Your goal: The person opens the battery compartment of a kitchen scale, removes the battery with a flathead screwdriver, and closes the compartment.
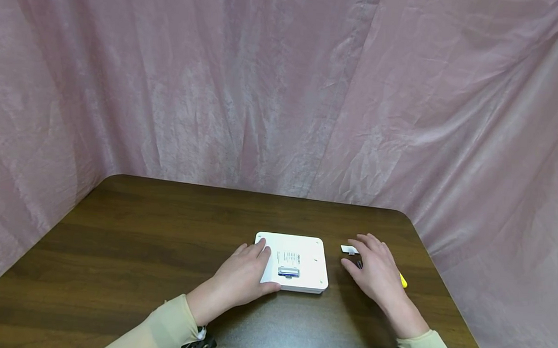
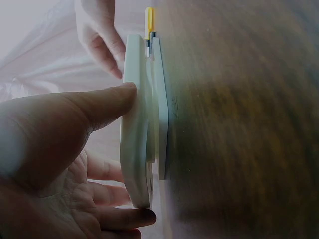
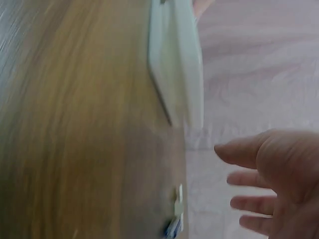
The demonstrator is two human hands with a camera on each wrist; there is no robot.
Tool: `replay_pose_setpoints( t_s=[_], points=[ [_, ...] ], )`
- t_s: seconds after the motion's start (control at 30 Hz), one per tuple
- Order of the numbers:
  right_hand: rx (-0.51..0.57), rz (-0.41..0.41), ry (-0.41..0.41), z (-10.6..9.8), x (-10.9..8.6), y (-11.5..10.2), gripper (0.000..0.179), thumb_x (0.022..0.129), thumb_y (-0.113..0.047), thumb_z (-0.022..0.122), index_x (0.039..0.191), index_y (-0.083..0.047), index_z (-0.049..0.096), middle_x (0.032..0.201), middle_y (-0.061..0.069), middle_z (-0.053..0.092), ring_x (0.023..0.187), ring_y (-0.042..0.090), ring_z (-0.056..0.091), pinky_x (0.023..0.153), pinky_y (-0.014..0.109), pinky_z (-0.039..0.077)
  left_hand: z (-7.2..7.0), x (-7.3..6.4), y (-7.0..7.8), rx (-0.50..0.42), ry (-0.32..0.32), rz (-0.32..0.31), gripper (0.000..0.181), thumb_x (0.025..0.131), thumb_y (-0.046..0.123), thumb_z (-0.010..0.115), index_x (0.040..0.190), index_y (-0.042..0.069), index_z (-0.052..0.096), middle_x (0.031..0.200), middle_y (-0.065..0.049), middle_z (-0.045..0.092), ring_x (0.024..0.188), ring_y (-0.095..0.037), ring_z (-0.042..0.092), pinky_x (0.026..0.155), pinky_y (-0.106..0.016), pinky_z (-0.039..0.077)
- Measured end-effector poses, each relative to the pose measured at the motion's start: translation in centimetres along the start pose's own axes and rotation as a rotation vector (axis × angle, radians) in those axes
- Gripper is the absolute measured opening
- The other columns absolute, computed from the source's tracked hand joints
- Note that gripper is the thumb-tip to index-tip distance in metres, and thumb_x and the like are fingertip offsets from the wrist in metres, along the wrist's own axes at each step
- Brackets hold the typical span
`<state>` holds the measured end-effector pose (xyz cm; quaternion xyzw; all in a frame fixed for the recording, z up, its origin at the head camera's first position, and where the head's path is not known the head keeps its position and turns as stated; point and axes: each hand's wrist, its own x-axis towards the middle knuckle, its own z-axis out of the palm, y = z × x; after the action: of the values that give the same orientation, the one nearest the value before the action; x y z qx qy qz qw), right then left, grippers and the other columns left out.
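A white kitchen scale (image 1: pixel 310 253) lies bottom up on the table, its label facing up. In its battery slot (image 1: pixel 288 272) something blue shows. My left hand (image 1: pixel 239 278) holds the scale's left side, thumb at the near edge and fingers over the upper left part; the left wrist view shows thumb and fingers around its body (image 2: pixel 132 129). To the right, my right hand (image 1: pixel 373 271) hovers with spread fingers, apart from the scale. Close by it lie a small white cover (image 1: pixel 348 249) and a yellow-handled screwdriver (image 1: pixel 403 281), partly hidden by that hand.
The brown wooden table (image 1: pixel 164 226) has rounded far corners. Pink curtains (image 1: pixel 245 89) hang behind it and along its sides. A small blue object (image 3: pixel 173 227) lies beside the white cover in the right wrist view, blurred.
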<state>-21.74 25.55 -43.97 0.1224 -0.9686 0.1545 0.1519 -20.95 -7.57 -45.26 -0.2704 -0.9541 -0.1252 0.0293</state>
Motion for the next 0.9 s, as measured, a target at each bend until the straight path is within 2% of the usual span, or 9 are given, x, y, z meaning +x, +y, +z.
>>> replay_pose_setpoints(
  t_s=[0.13,0.33,0.6,0.9],
  points=[
    [0.079,-0.048,-0.027,-0.1,0.6,-1.4,0.042,0.094,-0.02,0.09,0.131,-0.004,0.078,0.15,0.022,0.064,0.153,0.048,0.045,0.128,0.064,0.029,0.0,0.0,0.0,0.002,0.006,0.004,0.089,0.095,0.057,0.085,0.149,-0.011,0.06,0.159,-0.031,0.053,0.151,-0.04,0.051,0.123,-0.057,0.042],
    [0.115,-0.101,-0.102,0.2,1.4,-3.4,0.03,0.093,-0.019,0.092,0.12,-0.01,0.084,0.151,0.016,0.065,0.156,0.041,0.044,0.129,0.063,0.028,0.2,0.1,-0.1,0.006,0.005,0.003,0.09,0.096,0.058,0.084,0.149,-0.01,0.06,0.16,-0.03,0.053,0.152,-0.039,0.051,0.123,-0.057,0.041],
    [0.191,-0.142,-0.197,0.5,1.6,-5.2,0.015,0.095,-0.02,0.09,0.109,-0.017,0.086,0.151,0.01,0.066,0.157,0.039,0.043,0.117,0.069,0.044,0.0,0.0,0.0,0.005,0.012,0.008,0.089,0.095,0.056,0.085,0.149,-0.01,0.06,0.159,-0.031,0.053,0.15,-0.04,0.052,0.123,-0.057,0.042],
    [0.216,-0.244,-0.25,1.2,1.6,-6.6,0.006,0.095,-0.022,0.089,0.1,-0.023,0.084,0.147,0.009,0.068,0.155,0.038,0.046,0.118,0.063,0.045,0.3,0.2,-0.2,0.014,0.007,0.007,0.091,0.096,0.06,0.083,0.149,-0.009,0.061,0.16,-0.03,0.054,0.15,-0.039,0.053,0.123,-0.058,0.042]
  ],
)
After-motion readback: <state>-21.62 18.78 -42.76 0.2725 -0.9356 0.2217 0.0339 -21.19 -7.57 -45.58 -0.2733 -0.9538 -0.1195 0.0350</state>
